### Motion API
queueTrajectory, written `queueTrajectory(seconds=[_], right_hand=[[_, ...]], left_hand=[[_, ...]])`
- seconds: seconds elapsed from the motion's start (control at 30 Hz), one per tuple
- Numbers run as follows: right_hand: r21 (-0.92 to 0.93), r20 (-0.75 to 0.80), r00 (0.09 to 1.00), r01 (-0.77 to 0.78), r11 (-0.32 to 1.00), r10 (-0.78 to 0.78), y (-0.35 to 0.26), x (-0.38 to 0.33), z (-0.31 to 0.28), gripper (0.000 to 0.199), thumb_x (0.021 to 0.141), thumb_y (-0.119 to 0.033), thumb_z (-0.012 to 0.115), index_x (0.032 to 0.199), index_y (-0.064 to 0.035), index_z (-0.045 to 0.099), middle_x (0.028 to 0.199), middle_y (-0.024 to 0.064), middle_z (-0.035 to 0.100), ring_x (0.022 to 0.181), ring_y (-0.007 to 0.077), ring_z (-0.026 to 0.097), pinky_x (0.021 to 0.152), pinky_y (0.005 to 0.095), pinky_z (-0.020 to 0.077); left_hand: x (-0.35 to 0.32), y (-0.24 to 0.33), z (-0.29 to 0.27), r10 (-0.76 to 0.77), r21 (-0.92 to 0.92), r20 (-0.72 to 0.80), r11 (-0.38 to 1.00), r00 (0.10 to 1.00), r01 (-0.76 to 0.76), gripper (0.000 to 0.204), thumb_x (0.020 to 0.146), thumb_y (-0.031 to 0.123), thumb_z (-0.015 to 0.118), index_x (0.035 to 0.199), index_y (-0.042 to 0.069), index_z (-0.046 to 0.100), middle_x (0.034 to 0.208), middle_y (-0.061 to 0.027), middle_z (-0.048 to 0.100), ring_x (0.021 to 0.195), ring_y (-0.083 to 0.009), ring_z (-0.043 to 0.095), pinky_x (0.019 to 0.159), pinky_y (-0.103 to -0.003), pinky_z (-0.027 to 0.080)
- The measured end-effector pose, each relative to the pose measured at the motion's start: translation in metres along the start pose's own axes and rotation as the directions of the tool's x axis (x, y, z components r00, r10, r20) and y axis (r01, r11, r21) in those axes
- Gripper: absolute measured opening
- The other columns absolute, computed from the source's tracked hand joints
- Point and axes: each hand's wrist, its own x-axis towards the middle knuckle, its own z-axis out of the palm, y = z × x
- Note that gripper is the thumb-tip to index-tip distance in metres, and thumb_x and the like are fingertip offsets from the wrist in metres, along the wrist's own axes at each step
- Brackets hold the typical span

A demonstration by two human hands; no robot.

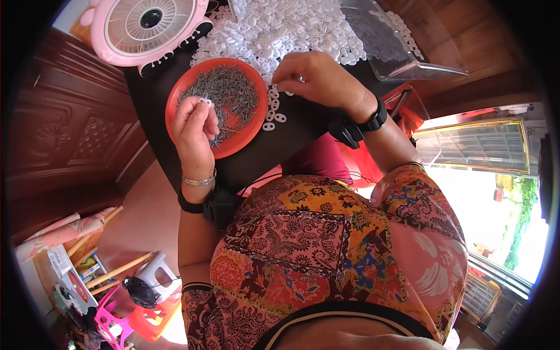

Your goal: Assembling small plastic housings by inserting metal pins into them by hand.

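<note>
A: Left hand (195, 131)?
B: Over the near-left part of the orange plate (192, 87). Thumb and forefinger pinched shut on a small white plastic ring piece (205, 102), held up at the fingertips. A thin metal pin (228, 129) sticks out to the right from under the hand, long axis roughly level, pointing toward the plate's middle. Can't tell if the hand is holding the pin too or if it just lies on the plate.
A: Right hand (318, 79)?
B: At the near edge of the white ring pile (280, 29), fingers curled down and closed on the pile edge. Looks pinched on one ring, but what's inside the fingers is hidden, so cannot tell for sure.
A: Where does the stuff lie relative to the grips?
B: Grey pins (224, 87) heaped in the plate, just up and right of the left grip, touching distance. White rings sit beyond and left of the right grip. A short trail of loose rings (273, 111) lies between plate and right hand on the dark bench (303, 128).
A: Nearer hand?
B: Left for the pins, right for the pile.
A: Anything else?
B: Pink fan (149, 26) at far left, clear plastic bin (402, 41) at far right. Black wrist straps on both arms, silver bracelet (198, 181) on the left.
</note>
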Motion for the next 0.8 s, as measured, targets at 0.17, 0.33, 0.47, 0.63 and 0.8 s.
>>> queueTrajectory(seconds=[0.17, 0.33, 0.47, 0.63, 0.8], right_hand=[[0.021, 0.136, 0.989, 0.055, 0.998, -0.057, 0.008, -0.011, 0.024, 0.014, 0.081, -0.013, 0.065, 0.094, -0.0074, 0.067, 0.084, 0.0086, 0.062, 0.078, 0.0278, 0.062, 0.069, 0.0357, 0.0484], [-0.076, 0.129, 0.991, 0.033, 0.997, -0.023, 0.007, -0.013, 0.03, 0.014, 0.08, -0.016, 0.065, 0.093, -0.0095, 0.067, 0.084, 0.0083, 0.061, 0.079, 0.0293, 0.061, 0.069, 0.0376, 0.048], [-0.097, 0.138, 0.989, 0.061, 0.993, -0.047, 0.01, -0.015, 0.028, 0.014, 0.079, -0.016, 0.066, 0.092, -0.0087, 0.064, 0.087, 0.0081, 0.06, 0.082, 0.0291, 0.06, 0.07, 0.038, 0.048], [-0.073, 0.106, 0.993, 0.067, 0.995, -0.06, 0.013, -0.019, 0.03, 0.017, 0.077, -0.013, 0.068, 0.091, -0.0068, 0.06, 0.087, 0.008, 0.059, 0.084, 0.0286, 0.059, 0.072, 0.0379, 0.048], [0.088, -0.01, 0.999, 0.038, 0.995, -0.037, -0.002, -0.004, 0.024, 0.014, 0.08, -0.014, 0.069, 0.09, -0.0053, 0.063, 0.081, 0.0089, 0.063, 0.074, 0.0225, 0.062, 0.066, 0.0318, 0.0485]], left_hand=[[-0.002, -0.001, 0.001, -0.001, -0.002, 0.019, 1.0, 1.0, 0.001, 0.017, 0.094, 0.015, 0.046, 0.086, 0.003, 0.055, 0.064, -0.0013, 0.051, 0.053, -0.0073, 0.043, 0.049, -0.021, 0.031], [0.0, -0.004, 0.0, -0.006, 0.0, -0.005, 1.0, 1.0, 0.006, 0.017, 0.093, 0.015, 0.047, 0.087, 0.003, 0.056, 0.065, -0.0014, 0.052, 0.053, -0.0075, 0.043, 0.048, -0.021, 0.031], [0.001, -0.004, 0.001, -0.004, -0.03, -0.007, 1.0, 1.0, 0.004, 0.015, 0.092, 0.016, 0.05, 0.085, 0.004, 0.056, 0.064, -0.0001, 0.052, 0.052, -0.0063, 0.044, 0.048, -0.02, 0.031], [0.001, -0.004, 0.001, -0.007, -0.044, -0.023, 0.999, 1.0, 0.006, 0.014, 0.09, 0.016, 0.054, 0.081, 0.006, 0.056, 0.064, 0.0011, 0.052, 0.052, -0.0051, 0.044, 0.047, -0.019, 0.032], [0.001, -0.003, 0.001, -0.005, -0.053, -0.012, 0.999, 1.0, 0.005, 0.013, 0.09, 0.015, 0.053, 0.082, 0.005, 0.056, 0.064, 0.0011, 0.052, 0.051, -0.0048, 0.043, 0.046, -0.019, 0.031]])
